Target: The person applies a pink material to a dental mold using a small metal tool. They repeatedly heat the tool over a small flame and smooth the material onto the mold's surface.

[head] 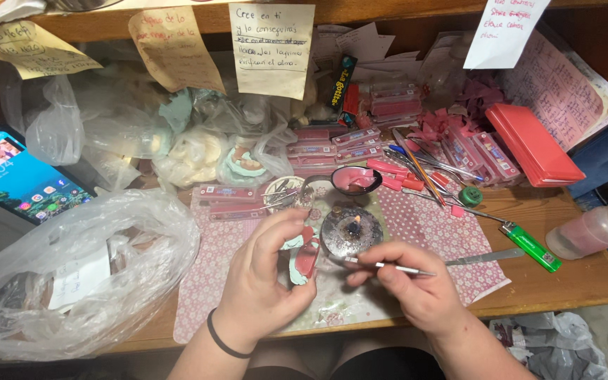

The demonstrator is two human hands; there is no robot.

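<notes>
Here, pale-green-and-pink dental model (302,257) pinched in left hand (265,281) grip, thin metal tool (388,266) pinched in right hand (416,285) just beside.

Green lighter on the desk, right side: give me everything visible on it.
The green lighter is a slim, bright green, plastic-looking body with a silvery metal head at its upper-left end. It lies flat and diagonal on the wooden desk, just off the patterned mat, unlit. Nothing holds it; the right hand is well to its left. A metal blade tool lies close beside it.
</notes>
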